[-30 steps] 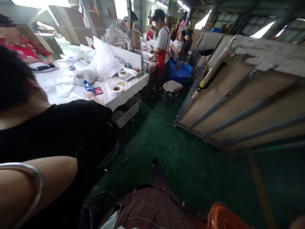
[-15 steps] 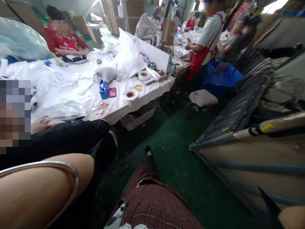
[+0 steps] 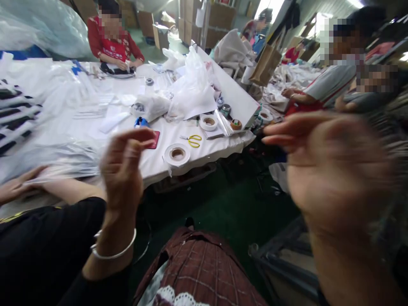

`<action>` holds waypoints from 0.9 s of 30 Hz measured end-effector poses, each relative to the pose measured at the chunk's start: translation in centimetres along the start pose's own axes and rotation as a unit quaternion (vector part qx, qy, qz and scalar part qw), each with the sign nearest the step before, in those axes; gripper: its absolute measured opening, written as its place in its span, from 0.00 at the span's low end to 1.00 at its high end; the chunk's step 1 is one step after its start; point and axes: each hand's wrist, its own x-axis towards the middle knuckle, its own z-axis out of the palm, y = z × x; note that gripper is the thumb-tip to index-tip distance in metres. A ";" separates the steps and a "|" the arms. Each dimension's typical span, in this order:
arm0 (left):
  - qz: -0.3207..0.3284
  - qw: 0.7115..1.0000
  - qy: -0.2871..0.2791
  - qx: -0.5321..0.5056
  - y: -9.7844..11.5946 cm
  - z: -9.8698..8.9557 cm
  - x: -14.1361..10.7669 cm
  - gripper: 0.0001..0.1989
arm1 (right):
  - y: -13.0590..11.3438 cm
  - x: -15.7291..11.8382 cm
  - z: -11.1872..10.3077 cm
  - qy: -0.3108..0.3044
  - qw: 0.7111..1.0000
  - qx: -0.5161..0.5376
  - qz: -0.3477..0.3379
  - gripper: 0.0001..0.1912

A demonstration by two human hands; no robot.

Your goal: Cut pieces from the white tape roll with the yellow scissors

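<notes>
My left hand [image 3: 123,165] is raised in front of the table's near edge, a silver bracelet [image 3: 116,255] on its wrist. Its fingers are loosely bent toward the right, and nothing shows in them. My right hand [image 3: 338,170], smeared by motion, is held up on the right with its fingers stretched to the left. It appears to hold nothing. Between the hands lie a roll of white tape [image 3: 177,155], yellow-handled scissors [image 3: 194,140] and a red flat case [image 3: 155,140]. A blue tape dispenser [image 3: 140,122] is partly hidden behind my left hand.
A co-worker's arm [image 3: 70,189] rests at the left by clear plastic bags [image 3: 73,157]. Across the white-covered table [image 3: 204,146] sits a person in red [image 3: 114,46]. More tape rolls [image 3: 208,122] lie near a white board [image 3: 229,85]. A metal-framed cart [image 3: 287,250] stands low right.
Both my hands have come up into the middle of the view, from an arm at the lower left and an edge at the lower right. The view has shifted, and the table appears nearer.
</notes>
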 end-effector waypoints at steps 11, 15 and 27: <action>-0.406 0.909 0.092 -0.011 -20.2 13.8 -4.0 0.33 | 25.8 13.0 19.7 -0.301 0.915 -0.261 0.070 0.16; -0.459 0.878 0.126 -0.054 -21.6 17.8 -1.4 0.42 | 31.2 17.3 24.9 -0.355 0.886 -0.296 0.034 0.22; -0.476 0.833 0.261 0.107 -21.9 23.8 0.8 0.37 | 41.0 24.2 30.8 -0.503 0.786 -0.355 -0.059 0.38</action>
